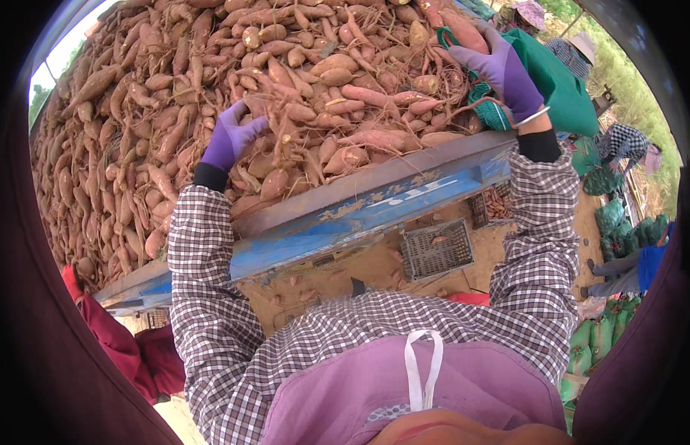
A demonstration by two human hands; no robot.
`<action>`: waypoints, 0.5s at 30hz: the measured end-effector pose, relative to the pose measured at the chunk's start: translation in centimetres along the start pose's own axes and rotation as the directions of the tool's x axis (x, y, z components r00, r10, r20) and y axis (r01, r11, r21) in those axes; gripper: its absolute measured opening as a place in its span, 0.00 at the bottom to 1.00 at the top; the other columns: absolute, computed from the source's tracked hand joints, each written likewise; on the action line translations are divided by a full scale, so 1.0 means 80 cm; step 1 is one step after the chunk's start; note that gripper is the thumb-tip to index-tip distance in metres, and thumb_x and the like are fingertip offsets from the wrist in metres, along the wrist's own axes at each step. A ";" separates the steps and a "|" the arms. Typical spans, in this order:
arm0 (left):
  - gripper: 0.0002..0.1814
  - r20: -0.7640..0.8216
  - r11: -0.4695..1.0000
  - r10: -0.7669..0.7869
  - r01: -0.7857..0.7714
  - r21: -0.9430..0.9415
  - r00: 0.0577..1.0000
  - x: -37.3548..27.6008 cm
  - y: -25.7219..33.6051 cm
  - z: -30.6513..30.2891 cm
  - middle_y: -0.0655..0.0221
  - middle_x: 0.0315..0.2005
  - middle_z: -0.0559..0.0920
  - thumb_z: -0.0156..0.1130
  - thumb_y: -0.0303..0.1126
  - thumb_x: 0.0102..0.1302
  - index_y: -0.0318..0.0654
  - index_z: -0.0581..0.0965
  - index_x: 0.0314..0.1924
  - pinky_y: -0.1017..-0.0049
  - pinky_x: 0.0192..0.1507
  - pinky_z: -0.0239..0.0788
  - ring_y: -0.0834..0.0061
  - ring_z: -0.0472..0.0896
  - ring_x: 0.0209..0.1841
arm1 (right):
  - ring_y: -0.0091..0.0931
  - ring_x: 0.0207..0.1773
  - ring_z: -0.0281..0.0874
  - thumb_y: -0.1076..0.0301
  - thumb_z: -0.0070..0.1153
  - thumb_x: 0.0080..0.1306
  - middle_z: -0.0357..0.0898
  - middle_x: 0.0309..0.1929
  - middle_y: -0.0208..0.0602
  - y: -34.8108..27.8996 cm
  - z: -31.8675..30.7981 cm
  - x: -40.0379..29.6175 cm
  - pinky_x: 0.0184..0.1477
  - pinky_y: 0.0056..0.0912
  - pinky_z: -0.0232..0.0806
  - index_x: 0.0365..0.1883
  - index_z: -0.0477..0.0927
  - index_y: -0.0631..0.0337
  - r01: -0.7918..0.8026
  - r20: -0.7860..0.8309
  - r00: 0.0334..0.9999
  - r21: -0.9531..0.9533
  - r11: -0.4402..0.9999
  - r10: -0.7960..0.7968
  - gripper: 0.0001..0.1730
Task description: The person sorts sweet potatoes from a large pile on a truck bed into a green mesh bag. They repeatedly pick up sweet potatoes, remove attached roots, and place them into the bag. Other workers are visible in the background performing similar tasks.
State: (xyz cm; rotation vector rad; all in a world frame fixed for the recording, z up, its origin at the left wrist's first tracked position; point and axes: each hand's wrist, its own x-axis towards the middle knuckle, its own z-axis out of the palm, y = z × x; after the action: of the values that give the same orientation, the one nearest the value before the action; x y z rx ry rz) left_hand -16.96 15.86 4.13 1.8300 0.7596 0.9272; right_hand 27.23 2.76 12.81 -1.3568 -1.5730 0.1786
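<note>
A large heap of sweet potatoes [172, 105], many with thin roots, fills the truck bed before me. My left hand [233, 136], in a purple glove, curls its thumb and fingers about a sweet potato with trailing roots [262, 104] at the heap's near side. At the upper right, my right hand [503, 72], gloved alike, grips a thick reddish sweet potato [463, 32]. Beside and beneath that hand lies a green mesh bag [562, 80], its edge showing on both sides of the glove. How much the bag holds is hidden.
The truck's blue side wall [345, 208] runs between me and the heap. Below stand a black plastic crate [438, 250] and another crate with sweet potatoes [492, 204]. A co-worker's red sleeve [108, 339] is at left. Filled green bags [601, 339] and other people are at right.
</note>
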 end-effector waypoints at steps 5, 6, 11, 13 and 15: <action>0.12 -0.293 0.992 -0.010 0.046 0.116 0.956 -0.076 -0.007 -0.029 0.69 0.38 0.83 0.65 0.37 0.69 0.34 0.78 0.42 0.76 0.46 0.73 0.80 0.79 0.40 | 0.39 0.40 0.80 0.66 0.64 0.54 0.79 0.34 0.49 0.005 0.148 -0.040 0.42 0.40 0.70 0.44 0.75 0.66 0.376 0.603 0.754 -0.069 0.924 -0.261 0.21; 0.11 -0.245 0.975 0.153 -0.105 0.198 0.957 -0.089 -0.034 -0.033 0.68 0.38 0.83 0.68 0.33 0.67 0.34 0.78 0.42 0.75 0.47 0.74 0.79 0.79 0.41 | 0.48 0.41 0.79 0.68 0.63 0.54 0.79 0.36 0.56 0.005 0.186 -0.050 0.40 0.45 0.69 0.41 0.74 0.64 0.494 0.666 0.689 -0.143 0.858 -0.286 0.18; 0.38 -0.178 0.929 0.159 -0.086 0.360 0.971 -0.061 -0.024 0.017 0.55 0.53 0.78 0.75 0.41 0.58 0.35 0.68 0.63 0.67 0.53 0.74 0.63 0.80 0.54 | 0.50 0.50 0.78 0.57 0.68 0.57 0.79 0.48 0.56 0.021 0.215 -0.064 0.49 0.48 0.71 0.59 0.72 0.63 0.510 0.658 0.737 -0.392 0.766 -0.155 0.34; 0.44 -0.054 0.960 -0.194 0.201 0.195 0.980 -0.031 0.012 0.048 0.54 0.57 0.74 0.77 0.50 0.52 0.39 0.70 0.65 0.62 0.57 0.71 0.55 0.76 0.57 | 0.49 0.51 0.78 0.59 0.67 0.58 0.79 0.49 0.54 0.027 0.210 -0.060 0.50 0.48 0.71 0.59 0.72 0.63 0.493 0.638 0.764 -0.485 0.722 -0.093 0.33; 0.43 -0.061 0.867 -0.123 0.137 0.480 0.991 -0.064 0.029 0.028 0.55 0.57 0.74 0.77 0.49 0.51 0.42 0.70 0.65 0.61 0.57 0.70 0.54 0.76 0.58 | 0.48 0.52 0.78 0.60 0.66 0.59 0.79 0.51 0.53 -0.010 0.253 -0.064 0.52 0.48 0.70 0.60 0.72 0.62 0.567 0.696 0.700 -0.405 0.717 -0.160 0.32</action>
State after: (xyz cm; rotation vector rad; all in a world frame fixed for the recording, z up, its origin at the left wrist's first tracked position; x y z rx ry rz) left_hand -17.51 9.86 4.19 2.1627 1.2024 0.7150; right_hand 11.00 7.84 0.64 -1.4616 -2.6269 -0.1869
